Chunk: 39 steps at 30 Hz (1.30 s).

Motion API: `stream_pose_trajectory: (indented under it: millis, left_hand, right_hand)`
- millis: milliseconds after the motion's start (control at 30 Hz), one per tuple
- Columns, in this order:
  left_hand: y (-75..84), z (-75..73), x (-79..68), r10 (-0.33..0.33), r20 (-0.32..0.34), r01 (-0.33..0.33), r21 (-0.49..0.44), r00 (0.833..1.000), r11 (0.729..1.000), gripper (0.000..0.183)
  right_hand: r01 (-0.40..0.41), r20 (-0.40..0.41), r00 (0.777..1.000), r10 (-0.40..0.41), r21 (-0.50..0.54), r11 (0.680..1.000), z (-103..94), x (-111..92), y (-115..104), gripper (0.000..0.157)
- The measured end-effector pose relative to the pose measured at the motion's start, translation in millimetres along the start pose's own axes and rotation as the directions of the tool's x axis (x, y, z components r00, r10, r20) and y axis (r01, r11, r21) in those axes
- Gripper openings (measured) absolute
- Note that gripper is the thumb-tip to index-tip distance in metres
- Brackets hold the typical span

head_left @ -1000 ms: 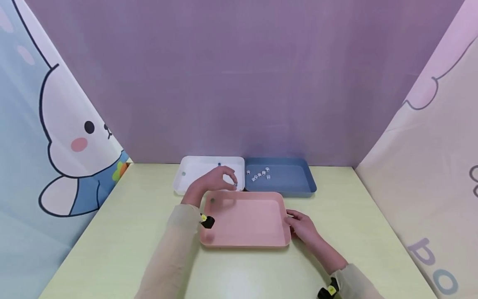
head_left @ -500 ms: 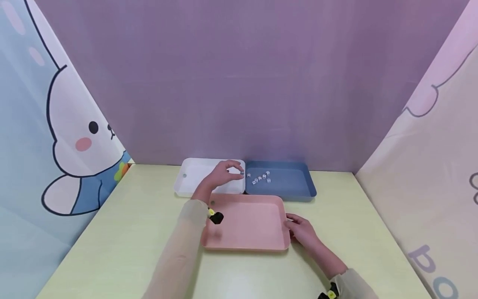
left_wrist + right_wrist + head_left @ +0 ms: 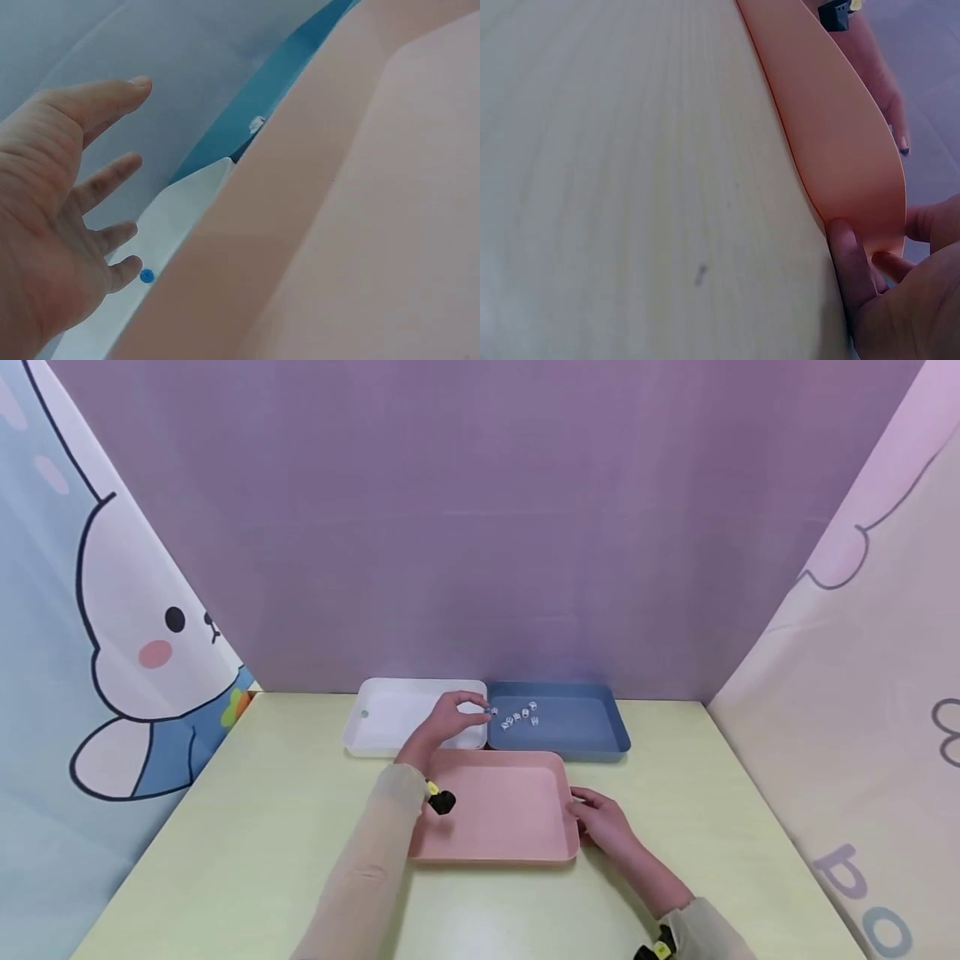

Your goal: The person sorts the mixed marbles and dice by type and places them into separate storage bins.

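My left hand [image 3: 444, 718] reaches over the right side of the white tray [image 3: 360, 739], thumb and index fingertips close together at the blue tray's edge. A tiny dark bluish bead [image 3: 488, 711] shows between those fingertips; the left wrist view does not show the pinch. Small white cubes [image 3: 517, 716] with dark marks lie in the blue tray [image 3: 581, 718]. One pale green bead [image 3: 365, 714] sits at the white tray's left, and a blue bead [image 3: 147, 276] appears in that tray in the left wrist view. My right hand [image 3: 606, 827] grips the right rim of the pink tray [image 3: 495, 806].
The pale table [image 3: 495, 910] carries all three trays, the pink one in front of the other two. A purple backdrop [image 3: 480, 527] stands close behind them. Printed cloth panels flank the table, a rabbit [image 3: 157, 635] on the left one.
My left hand has moved rightward and a little up from the white tray's front, bringing the bead to the blue tray's edge. My right hand keeps its grip on the pink tray.
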<state>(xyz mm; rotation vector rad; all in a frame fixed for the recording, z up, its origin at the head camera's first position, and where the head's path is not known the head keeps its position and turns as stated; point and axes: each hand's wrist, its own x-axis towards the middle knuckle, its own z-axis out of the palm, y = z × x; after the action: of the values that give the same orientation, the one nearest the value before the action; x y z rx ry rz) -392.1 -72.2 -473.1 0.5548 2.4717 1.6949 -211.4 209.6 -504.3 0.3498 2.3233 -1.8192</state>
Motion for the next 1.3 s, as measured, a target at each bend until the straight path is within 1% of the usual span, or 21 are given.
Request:
stream_pose_trajectory:
  millis: [233, 467, 567, 700, 767, 833, 900, 1033, 1067, 1133, 1233, 1300]
  left_hand:
    - [-10.3, 4.4, -1.7, 0.011, -0.055, -0.012, -0.035, 0.998, 0.999, 0.023]
    - [-20.1, 8.3, -2.2, 0.03, -0.065, -0.034, -0.063, 0.997, 0.997, 0.022]
    - [-20.6, 8.9, -2.1, 0.024, -0.071, -0.029, -0.08, 0.997, 0.996, 0.022]
    - [-19.9, 8.5, -2.6, 0.001, -0.082, -0.007, -0.081, 0.997, 0.997, 0.026]
    - [-20.4, 8.1, -2.9, -0.003, -0.087, -0.004, -0.081, 0.996, 0.997, 0.029]
    - [-21.0, 8.1, -3.5, 0.008, -0.098, -0.015, -0.069, 0.995, 0.997, 0.03]
    - [-9.8, 6.9, -8.8, 0.016, -0.101, -0.022, -0.058, 0.995, 0.998, 0.027]
    - [-7.3, 7.3, -6.7, 0.016, -0.11, -0.022, -0.054, 0.994, 0.998, 0.022]
    - [-7.3, 7.2, -5.6, 0.01, -0.107, -0.016, -0.056, 0.994, 0.998, 0.022]
    - [-18.5, 8.1, 1.2, 0.002, -0.108, -0.008, -0.054, 0.994, 0.998, 0.023]
    - [-18.8, 7.1, 2.6, -0.002, -0.097, -0.001, -0.035, 0.995, 0.999, 0.025]
    - [-16.2, 5.7, 2.6, -0.011, -0.088, 0.01, -0.017, 0.996, 1.0, 0.024]
  right_hand:
    - [-0.001, -0.012, 1.0, 0.001, 0.002, 1.0, 1.8, 0, 1, 0.042]
    - [-0.017, -0.015, 1.0, 0.017, 0.012, 1.0, 2.8, -1, 2, 0.042]
    - [-0.018, -0.02, 1.0, 0.019, 0.007, 1.0, 2.8, -1, 2, 0.041]
    - [-0.008, -0.02, 1.0, 0.008, 0.006, 1.0, 2.4, -1, 0, 0.041]
    - [-0.003, -0.018, 1.0, 0.003, 0.001, 1.0, 2.2, 0, 0, 0.041]
    - [-0.002, -0.017, 1.0, 0.002, -0.002, 1.0, 2.0, 0, -1, 0.041]
    - [-0.003, -0.016, 1.0, 0.003, -0.003, 1.0, 1.3, 0, -1, 0.041]
    - [-0.004, -0.01, 1.0, 0.004, 0.004, 1.0, -0.1, -1, -3, 0.042]
    - [-0.004, -0.008, 1.0, 0.004, 0.008, 1.0, -0.4, -1, -3, 0.043]
    - [-0.004, -0.006, 1.0, 0.005, 0.019, 1.0, -0.3, -1, -2, 0.043]
    - [-0.009, -0.004, 1.0, 0.009, 0.032, 0.999, -0.1, 0, 1, 0.042]
    - [-0.014, -0.004, 1.0, 0.014, 0.03, 0.999, -0.1, 1, 2, 0.042]
